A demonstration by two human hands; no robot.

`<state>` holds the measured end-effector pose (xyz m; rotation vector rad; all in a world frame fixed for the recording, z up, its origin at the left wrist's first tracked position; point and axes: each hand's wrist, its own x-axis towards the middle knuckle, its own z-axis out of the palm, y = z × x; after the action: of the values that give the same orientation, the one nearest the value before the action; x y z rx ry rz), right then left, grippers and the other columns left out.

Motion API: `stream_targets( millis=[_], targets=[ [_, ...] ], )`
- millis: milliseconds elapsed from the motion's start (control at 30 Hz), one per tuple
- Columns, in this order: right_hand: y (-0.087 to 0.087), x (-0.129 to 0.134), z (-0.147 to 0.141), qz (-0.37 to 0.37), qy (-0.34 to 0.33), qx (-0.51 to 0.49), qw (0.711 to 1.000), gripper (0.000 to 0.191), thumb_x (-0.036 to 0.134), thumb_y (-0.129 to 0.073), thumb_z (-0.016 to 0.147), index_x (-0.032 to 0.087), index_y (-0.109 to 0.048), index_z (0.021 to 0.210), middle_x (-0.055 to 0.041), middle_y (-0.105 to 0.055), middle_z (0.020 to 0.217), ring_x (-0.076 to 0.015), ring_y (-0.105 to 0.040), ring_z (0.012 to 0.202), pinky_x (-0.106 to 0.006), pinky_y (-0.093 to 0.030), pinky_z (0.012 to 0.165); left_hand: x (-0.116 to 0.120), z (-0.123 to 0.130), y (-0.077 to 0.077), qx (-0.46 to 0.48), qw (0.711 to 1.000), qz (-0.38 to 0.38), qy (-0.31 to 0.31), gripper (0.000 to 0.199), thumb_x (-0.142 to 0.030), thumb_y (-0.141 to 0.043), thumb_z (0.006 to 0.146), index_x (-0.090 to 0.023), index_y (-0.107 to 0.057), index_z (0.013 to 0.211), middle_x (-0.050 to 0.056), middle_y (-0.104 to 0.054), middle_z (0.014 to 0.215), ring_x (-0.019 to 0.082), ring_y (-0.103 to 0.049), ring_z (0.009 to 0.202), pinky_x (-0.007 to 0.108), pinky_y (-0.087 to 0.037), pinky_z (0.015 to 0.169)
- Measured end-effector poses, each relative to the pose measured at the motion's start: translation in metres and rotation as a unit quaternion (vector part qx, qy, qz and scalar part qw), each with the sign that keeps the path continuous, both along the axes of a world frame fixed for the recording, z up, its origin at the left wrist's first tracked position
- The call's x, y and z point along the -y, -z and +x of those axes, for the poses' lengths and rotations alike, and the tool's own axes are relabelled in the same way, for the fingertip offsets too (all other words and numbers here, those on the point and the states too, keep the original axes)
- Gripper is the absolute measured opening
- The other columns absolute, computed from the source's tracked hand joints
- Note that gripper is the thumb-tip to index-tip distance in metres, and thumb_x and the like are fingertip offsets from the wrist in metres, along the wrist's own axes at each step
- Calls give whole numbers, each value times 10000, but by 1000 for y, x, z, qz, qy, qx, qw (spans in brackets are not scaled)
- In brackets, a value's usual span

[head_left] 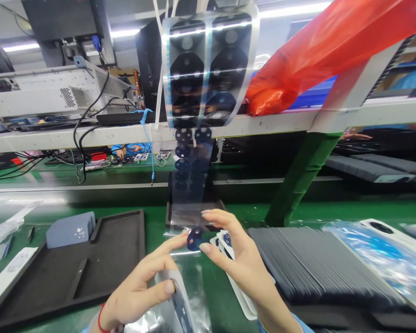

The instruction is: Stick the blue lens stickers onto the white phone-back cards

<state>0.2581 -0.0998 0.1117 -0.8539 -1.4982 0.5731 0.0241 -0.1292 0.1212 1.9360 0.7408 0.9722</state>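
My left hand (143, 282) grips a pale phone back cover (180, 300) between its thumb and fingers; the cover is tilted nearly edge-on. Its index finger reaches out to a small dark round sticker (194, 238) with holes in it. On the sticker's other side is my right hand (241, 259), thumb tip at its edge and index finger spread well apart from the thumb. Whether the thumb presses on the sticker or only nears it, I cannot tell. Behind, a clear strip of such stickers (189, 180) hangs from a large roll (208, 69).
A black tray (114, 259) with blue-grey panels (71, 230) lies left. White camera-cutout pieces (244, 300) lie under my right hand. To the right are a row of dark panels (319, 263) and plastic wrapping (377, 259). A shelf edge (273, 125) and green post (301, 175) stand ahead.
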Motion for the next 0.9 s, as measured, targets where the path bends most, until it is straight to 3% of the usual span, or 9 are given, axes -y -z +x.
stream_targets(
  millis=[67, 100, 200, 267, 367, 433, 567, 700, 900],
  targets=[
    [-1, -1, -2, -23, -36, -24, 999, 82, 331, -773, 859, 269, -720, 867, -35, -726, 986, -233, -689, 975, -356, -553, 854, -1, 4, 2, 13, 999, -33, -14, 295, -452, -620, 968, -204, -714, 840, 135, -540, 1534, 364, -482, 1430, 549, -406, 1154],
    [-1, -1, -3, -21, -34, -37, 999, 111, 317, -770, 866, 263, -713, 788, -25, -722, 899, -219, -693, 897, -342, -556, 813, -3, 7, 4, 31, 997, -61, -30, 282, -446, -630, 964, -200, -722, 863, 143, -597, 1479, 354, -560, 1361, 505, -467, 1106],
    [-2, 4, -8, 3, -2, -59, 998, 114, 284, -782, 861, 264, -738, 758, -18, -700, 796, -202, -673, 776, -325, -553, 725, -11, 14, 10, 121, 974, -167, -93, 293, -463, -640, 955, -183, -724, 963, 137, -740, 1248, 257, -743, 975, 327, -595, 809],
    [-1, 7, -8, 8, 29, -85, 996, 102, 283, -785, 861, 262, -739, 772, -16, -692, 788, -198, -664, 761, -322, -551, 718, -18, 17, 14, 177, 954, -197, -143, 304, -473, -664, 939, -172, -706, 953, 108, -772, 1122, 190, -721, 799, 245, -557, 671],
    [-2, 7, -3, -2, 75, -147, 986, 96, 301, -788, 859, 258, -728, 797, -7, -687, 794, -187, -663, 767, -308, -553, 730, -25, 20, 18, 232, 931, -189, -208, 308, -482, -718, 902, -179, -664, 915, 46, -773, 916, 134, -661, 700, 193, -507, 620],
    [-3, 5, -2, -29, 53, -155, 986, 110, 315, -808, 834, 250, -731, 790, -2, -696, 772, -174, -666, 722, -285, -559, 683, -24, 25, 19, 239, 924, -197, -224, 342, -512, -713, 898, -189, -641, 984, 15, -747, 816, 115, -632, 642, 181, -491, 589],
    [-3, 3, -12, -97, -44, -104, 989, 171, 340, -839, 786, 222, -736, 718, 1, -693, 685, -157, -659, 611, -257, -561, 587, -13, 44, 23, 198, 933, -216, -211, 422, -577, -634, 931, -196, -585, 1108, 13, -723, 812, 111, -606, 613, 185, -474, 557],
    [0, 1, -23, -128, -35, -107, 985, 195, 366, -837, 776, 213, -739, 705, -11, -703, 679, -170, -676, 613, -270, -581, 597, -5, 57, 30, 203, 936, -212, -195, 410, -575, -561, 975, -227, -554, 1191, 25, -721, 959, 123, -625, 735, 199, -497, 645],
    [-2, 2, -19, -132, -37, -103, 985, 168, 342, -831, 765, 219, -751, 683, -9, -699, 654, -168, -678, 585, -261, -588, 582, -3, 57, 28, 175, 948, -187, -187, 417, -583, -510, 992, -223, -576, 1192, 27, -715, 938, 134, -614, 706, 221, -507, 625]
  ],
)
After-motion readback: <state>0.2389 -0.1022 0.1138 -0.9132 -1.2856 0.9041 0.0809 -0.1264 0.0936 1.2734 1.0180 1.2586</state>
